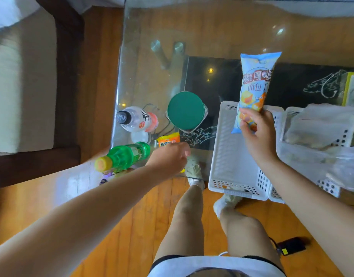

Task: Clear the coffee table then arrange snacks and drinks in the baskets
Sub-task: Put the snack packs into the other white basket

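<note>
Two hands busy, sorting step. Left of frame: green bottle (124,155) and clear bottle (136,118) stand on the glass coffee table (212,33). Centre: my left hand (169,158) reaches over the orange snack packet (168,141), fingers curled; grip I cannot tell. Right: my right hand (256,132) pinches the blue snack bag (254,90) above the empty white basket (232,156). Next, I judge: lower bag in.
</note>
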`<state>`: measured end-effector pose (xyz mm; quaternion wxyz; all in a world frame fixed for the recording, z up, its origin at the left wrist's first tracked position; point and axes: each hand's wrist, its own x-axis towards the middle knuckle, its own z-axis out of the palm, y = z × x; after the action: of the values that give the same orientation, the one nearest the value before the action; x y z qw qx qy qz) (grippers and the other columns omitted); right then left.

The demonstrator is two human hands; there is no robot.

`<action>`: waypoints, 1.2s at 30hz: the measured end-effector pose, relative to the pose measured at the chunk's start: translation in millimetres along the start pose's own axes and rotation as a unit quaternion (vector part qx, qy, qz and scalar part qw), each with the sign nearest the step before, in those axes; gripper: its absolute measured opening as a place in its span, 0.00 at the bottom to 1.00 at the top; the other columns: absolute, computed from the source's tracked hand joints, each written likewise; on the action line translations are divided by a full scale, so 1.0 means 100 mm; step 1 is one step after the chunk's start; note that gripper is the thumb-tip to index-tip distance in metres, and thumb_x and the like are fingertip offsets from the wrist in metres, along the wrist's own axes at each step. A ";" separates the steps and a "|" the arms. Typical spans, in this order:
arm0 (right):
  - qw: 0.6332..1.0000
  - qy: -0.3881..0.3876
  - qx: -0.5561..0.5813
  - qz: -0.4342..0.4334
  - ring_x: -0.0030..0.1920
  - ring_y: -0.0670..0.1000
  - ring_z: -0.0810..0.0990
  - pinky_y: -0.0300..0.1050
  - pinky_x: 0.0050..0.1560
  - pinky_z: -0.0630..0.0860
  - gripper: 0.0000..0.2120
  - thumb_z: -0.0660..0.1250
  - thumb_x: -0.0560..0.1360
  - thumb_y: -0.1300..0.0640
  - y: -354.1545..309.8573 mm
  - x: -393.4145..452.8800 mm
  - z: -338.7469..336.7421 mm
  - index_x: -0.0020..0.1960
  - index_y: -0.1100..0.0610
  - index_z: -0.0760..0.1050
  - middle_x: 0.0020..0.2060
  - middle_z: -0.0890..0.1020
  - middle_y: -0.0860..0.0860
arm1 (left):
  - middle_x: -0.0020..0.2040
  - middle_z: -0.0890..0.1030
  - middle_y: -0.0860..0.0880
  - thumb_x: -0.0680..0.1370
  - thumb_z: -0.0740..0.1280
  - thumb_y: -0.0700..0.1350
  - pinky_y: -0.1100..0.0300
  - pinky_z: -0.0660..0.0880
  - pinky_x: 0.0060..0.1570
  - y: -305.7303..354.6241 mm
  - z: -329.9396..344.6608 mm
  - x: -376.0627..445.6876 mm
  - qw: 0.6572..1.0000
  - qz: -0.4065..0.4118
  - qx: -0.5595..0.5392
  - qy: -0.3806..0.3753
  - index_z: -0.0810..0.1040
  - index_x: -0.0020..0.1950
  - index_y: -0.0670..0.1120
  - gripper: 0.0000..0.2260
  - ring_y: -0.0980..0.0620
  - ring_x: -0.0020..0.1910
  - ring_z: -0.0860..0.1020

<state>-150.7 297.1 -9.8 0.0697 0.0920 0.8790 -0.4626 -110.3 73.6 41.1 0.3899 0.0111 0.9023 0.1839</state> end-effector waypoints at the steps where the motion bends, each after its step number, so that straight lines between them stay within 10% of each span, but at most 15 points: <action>1: 1.000 0.002 0.003 0.005 0.54 0.45 0.70 0.24 0.49 0.67 0.15 0.63 0.74 0.66 0.04 -0.07 0.02 0.59 0.57 0.76 0.58 0.71 0.62 | 0.56 0.78 0.45 0.76 0.60 0.42 0.54 0.74 0.47 -0.06 0.08 0.00 0.998 -0.051 -0.021 -0.021 0.72 0.58 0.46 0.11 0.44 0.51 0.76; 5: 1.000 0.018 0.009 0.000 0.49 0.32 0.67 0.22 0.48 0.68 0.15 0.63 0.73 0.68 0.21 -0.33 0.09 0.59 0.58 0.77 0.57 0.71 0.63 | 0.64 0.67 0.39 0.78 0.62 0.44 0.55 0.66 0.49 -0.24 0.35 0.08 0.973 -0.199 -0.108 -0.044 0.59 0.67 0.40 0.21 0.42 0.58 0.71; 12: 1.000 -0.001 0.002 -0.007 0.52 0.40 0.70 0.22 0.50 0.69 0.16 0.63 0.74 0.68 0.52 -0.62 0.14 0.59 0.57 0.77 0.58 0.70 0.62 | 0.74 0.60 0.39 0.78 0.62 0.51 0.50 0.72 0.56 -0.41 0.71 0.34 0.932 -0.314 -0.183 -0.007 0.36 0.75 0.52 0.38 0.38 0.65 0.70; 18: 1.000 -0.001 -0.015 -0.003 0.51 0.35 0.68 0.20 0.50 0.68 0.16 0.63 0.74 0.68 0.68 -0.75 0.19 0.60 0.58 0.76 0.59 0.69 0.62 | 0.73 0.62 0.39 0.73 0.70 0.49 0.44 0.68 0.65 -0.44 0.87 0.44 0.927 -0.309 -0.210 0.044 0.35 0.75 0.50 0.47 0.39 0.69 0.66; 26: 1.000 -0.011 -0.019 0.021 0.54 0.43 0.70 0.20 0.51 0.67 0.16 0.63 0.74 0.68 0.67 -0.82 0.20 0.60 0.57 0.76 0.59 0.69 0.61 | 0.59 0.74 0.39 0.73 0.71 0.42 0.52 0.72 0.49 -0.48 0.77 0.33 0.923 -0.306 -0.226 0.048 0.59 0.67 0.40 0.29 0.40 0.57 0.75; 31: 0.999 -0.003 -0.026 0.031 0.51 0.37 0.67 0.20 0.49 0.67 0.16 0.64 0.74 0.66 0.64 -0.87 0.14 0.60 0.56 0.76 0.58 0.70 0.60 | 0.59 0.76 0.40 0.75 0.67 0.40 0.47 0.75 0.54 -0.36 0.61 0.25 0.927 -0.264 -0.235 0.125 0.53 0.71 0.45 0.30 0.38 0.54 0.77; 36: 0.997 -0.008 -0.049 0.063 0.51 0.49 0.72 0.36 0.48 0.70 0.15 0.64 0.74 0.66 0.54 -1.00 -0.01 0.59 0.55 0.77 0.55 0.72 0.61 | 0.44 0.74 0.45 0.76 0.61 0.34 0.55 0.74 0.31 -0.14 0.46 0.07 0.941 -0.238 -0.228 0.074 0.45 0.72 0.50 0.33 0.48 0.35 0.76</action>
<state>-41.4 317.6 -31.6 0.1099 0.1402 0.8923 -0.4147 -81.0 76.4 2.8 0.3466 -0.3065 0.8387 0.2873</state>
